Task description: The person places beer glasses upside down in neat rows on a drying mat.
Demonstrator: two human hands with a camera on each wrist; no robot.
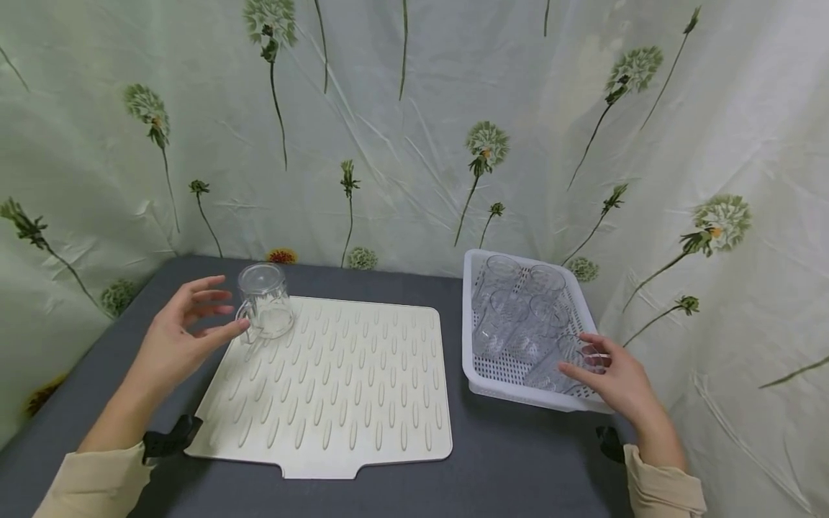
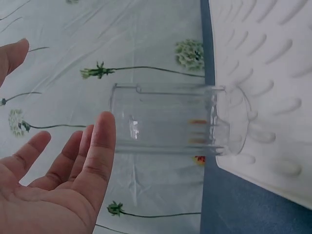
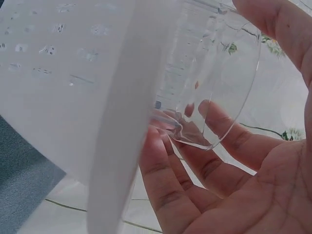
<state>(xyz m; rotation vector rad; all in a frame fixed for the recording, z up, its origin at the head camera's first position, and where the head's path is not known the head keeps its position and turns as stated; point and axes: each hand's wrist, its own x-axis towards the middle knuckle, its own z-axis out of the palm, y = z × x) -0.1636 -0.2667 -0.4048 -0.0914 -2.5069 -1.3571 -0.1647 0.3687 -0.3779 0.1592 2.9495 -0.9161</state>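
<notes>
On the back left corner of the cream ridged drainer board (image 1: 337,388) stands a clear glass mug (image 1: 265,302), its handle turned to the left. My left hand (image 1: 194,316) is beside it with fingers spread and thumb tip close to the handle. The left wrist view shows the palm and loosely bent fingers (image 2: 100,151) overlapping the mug's (image 2: 165,119) near end. My right hand (image 1: 615,374) is at the front right of the white basket (image 1: 518,392). Its thumb and bent fingers hold a clear glass (image 3: 209,73) by its end, the fingers curled beneath it.
Several other clear glasses (image 1: 512,309) lean close together inside the basket. Both the board and the basket rest on a dark grey table (image 1: 518,460). A pale curtain (image 1: 414,144) printed with dandelions hangs behind and along the sides.
</notes>
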